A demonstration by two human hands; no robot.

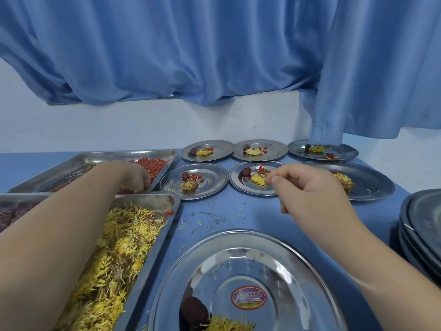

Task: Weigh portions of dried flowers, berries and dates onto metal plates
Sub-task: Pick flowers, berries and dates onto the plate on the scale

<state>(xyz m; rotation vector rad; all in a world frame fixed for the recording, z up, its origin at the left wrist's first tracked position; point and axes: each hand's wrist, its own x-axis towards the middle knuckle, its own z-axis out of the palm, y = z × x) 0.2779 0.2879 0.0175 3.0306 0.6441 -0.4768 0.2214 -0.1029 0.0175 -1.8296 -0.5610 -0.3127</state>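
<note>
While scooping in the far berry tray [71, 167], left hand [133, 176] curled, maybe round berries [150, 163], could spill some. Could bump the plate [238, 185] with the right hand [310, 187], pinched empty.

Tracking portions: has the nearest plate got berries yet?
None visible: the plate holds a date and flowers; its near edge is cropped.

The only camera sits on the person's head, facing forward and down over the blue desk [253, 212]; the round metal plate [238, 259] lies close beneath it, the blue curtain [191, 44] farthest, up top.
</note>
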